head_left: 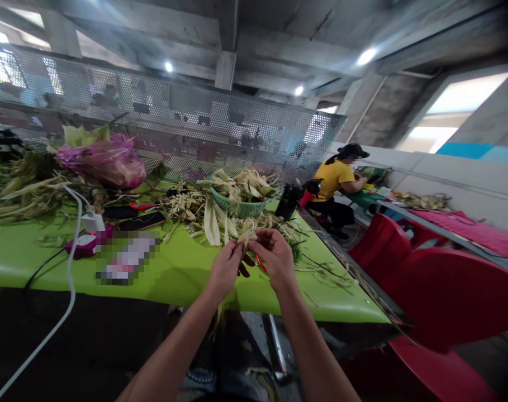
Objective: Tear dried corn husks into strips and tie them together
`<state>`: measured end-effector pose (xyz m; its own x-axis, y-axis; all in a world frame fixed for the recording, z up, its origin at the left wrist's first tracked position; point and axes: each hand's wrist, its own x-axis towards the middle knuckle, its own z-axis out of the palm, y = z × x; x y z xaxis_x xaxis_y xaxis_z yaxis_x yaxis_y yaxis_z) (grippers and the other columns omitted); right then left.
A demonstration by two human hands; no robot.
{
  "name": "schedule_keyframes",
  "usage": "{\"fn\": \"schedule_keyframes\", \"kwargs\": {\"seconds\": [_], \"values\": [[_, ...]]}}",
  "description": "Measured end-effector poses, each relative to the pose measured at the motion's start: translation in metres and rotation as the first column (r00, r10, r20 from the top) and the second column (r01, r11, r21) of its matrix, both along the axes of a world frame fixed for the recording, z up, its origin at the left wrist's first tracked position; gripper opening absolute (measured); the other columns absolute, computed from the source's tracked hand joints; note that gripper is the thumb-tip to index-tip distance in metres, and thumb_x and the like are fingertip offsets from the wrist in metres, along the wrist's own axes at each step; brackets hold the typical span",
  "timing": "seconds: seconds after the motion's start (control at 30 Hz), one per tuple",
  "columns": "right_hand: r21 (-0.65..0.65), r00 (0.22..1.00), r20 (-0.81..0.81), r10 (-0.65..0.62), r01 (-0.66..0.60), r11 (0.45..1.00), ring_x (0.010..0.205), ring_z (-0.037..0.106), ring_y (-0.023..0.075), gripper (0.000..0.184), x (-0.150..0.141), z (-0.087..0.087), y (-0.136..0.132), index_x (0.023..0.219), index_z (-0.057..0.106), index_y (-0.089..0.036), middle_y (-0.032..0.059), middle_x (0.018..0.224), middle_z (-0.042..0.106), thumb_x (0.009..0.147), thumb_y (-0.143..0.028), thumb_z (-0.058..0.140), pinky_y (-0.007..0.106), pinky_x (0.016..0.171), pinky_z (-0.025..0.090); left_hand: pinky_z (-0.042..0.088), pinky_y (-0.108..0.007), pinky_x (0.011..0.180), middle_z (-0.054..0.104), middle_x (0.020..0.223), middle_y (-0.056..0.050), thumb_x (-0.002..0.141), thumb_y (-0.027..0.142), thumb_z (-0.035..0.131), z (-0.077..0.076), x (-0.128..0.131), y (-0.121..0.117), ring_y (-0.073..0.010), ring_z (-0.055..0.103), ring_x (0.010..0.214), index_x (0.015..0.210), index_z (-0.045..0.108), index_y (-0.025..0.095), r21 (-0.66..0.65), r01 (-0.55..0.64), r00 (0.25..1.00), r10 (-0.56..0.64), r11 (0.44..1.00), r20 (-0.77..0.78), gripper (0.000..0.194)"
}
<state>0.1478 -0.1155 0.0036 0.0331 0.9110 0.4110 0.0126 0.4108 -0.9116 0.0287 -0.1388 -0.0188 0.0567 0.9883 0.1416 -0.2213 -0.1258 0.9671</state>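
Observation:
Over the front of the green table, my left hand and my right hand meet, both closed on a pale strip of dried corn husk. The fingertips pinch it close together, and a thin end of husk hangs below my left hand. Partly hidden behind my right hand lies something with a red handle; its kind cannot be made out. Just beyond the hands stands a green plastic basket heaped with dry husks. One wide pale husk droops over its front onto the table.
Left on the green table are a phone, a purple power strip with a white cable, and a pink plastic bag among husks. A black bottle stands right. Red chairs and a seated person are further right.

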Motion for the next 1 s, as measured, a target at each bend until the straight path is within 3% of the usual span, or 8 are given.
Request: {"fn": "schedule_keyframes", "kwargs": {"seconds": [0.27,0.43,0.6,0.67,0.83,1.0], "values": [[-0.080,0.998,0.022,0.065,-0.063,0.995,0.069,0.057,0.0146,0.028,-0.002,0.003,-0.006,0.085,0.063,-0.018,0.0024,0.078,0.065,0.068,-0.038,0.073,0.026,0.062,0.046,0.034,-0.018,0.039,0.061,0.064,0.000,0.086,0.046,0.043,0.002,0.000,0.000,-0.0073,0.050,0.040,0.087,0.050,0.017,0.028,-0.028,1.000,0.028,0.999,0.007,0.030],[-0.073,1.000,0.028,0.001,0.001,0.997,0.059,0.052,0.0118,0.023,-0.004,-0.002,-0.002,0.078,0.062,-0.018,-0.0008,0.069,0.059,0.069,-0.037,0.073,0.025,0.056,0.046,0.038,-0.020,0.042,0.064,0.071,-0.001,0.085,0.044,0.044,0.000,0.000,0.001,-0.0093,0.055,0.045,0.089,0.052,0.018,-0.020,-0.051,0.998,0.052,0.998,0.042,0.028],[0.003,0.997,-0.005,-0.083,0.083,0.997,0.059,0.053,0.0122,0.023,0.010,0.005,-0.006,0.081,0.062,-0.019,-0.0006,0.069,0.059,0.070,-0.036,0.072,0.024,0.055,0.044,0.045,-0.023,0.055,0.066,0.076,-0.004,0.083,0.042,0.048,-0.005,-0.010,0.009,-0.0136,0.063,0.064,0.083,0.055,0.016,-0.076,-0.183,0.975,0.191,0.980,0.117,0.027],[0.020,0.999,-0.008,-0.053,0.054,0.998,0.059,0.052,0.0115,0.021,0.015,0.013,-0.013,0.081,0.063,-0.020,-0.0010,0.070,0.060,0.070,-0.034,0.073,0.024,0.055,0.043,0.042,-0.021,0.051,0.065,0.073,-0.004,0.083,0.043,0.048,-0.006,-0.014,0.011,-0.0128,0.062,0.060,0.084,0.054,0.016,-0.107,-0.182,0.976,0.193,0.977,0.098,0.027],[-0.084,0.978,0.080,0.191,-0.185,0.979,0.057,0.053,0.0115,0.020,0.010,0.023,-0.023,0.076,0.065,-0.020,-0.0010,0.067,0.061,0.065,-0.031,0.077,0.024,0.053,0.043,0.034,-0.018,0.043,0.063,0.067,-0.001,0.081,0.038,0.052,-0.004,-0.011,0.009,-0.0092,0.057,0.049,0.083,0.056,0.015,-0.102,-0.136,0.988,0.143,0.985,0.059,0.023],[-0.101,0.991,-0.002,0.135,-0.134,0.986,0.065,0.060,0.0158,0.023,-0.008,0.005,-0.013,0.081,0.065,-0.019,0.0015,0.075,0.066,0.068,-0.035,0.074,0.030,0.061,0.050,0.041,-0.019,0.046,0.065,0.075,-0.002,0.079,0.038,0.056,0.001,-0.002,0.002,-0.0109,0.060,0.056,0.088,0.058,0.016,-0.057,-0.087,0.986,0.094,0.995,0.135,0.024]]}}
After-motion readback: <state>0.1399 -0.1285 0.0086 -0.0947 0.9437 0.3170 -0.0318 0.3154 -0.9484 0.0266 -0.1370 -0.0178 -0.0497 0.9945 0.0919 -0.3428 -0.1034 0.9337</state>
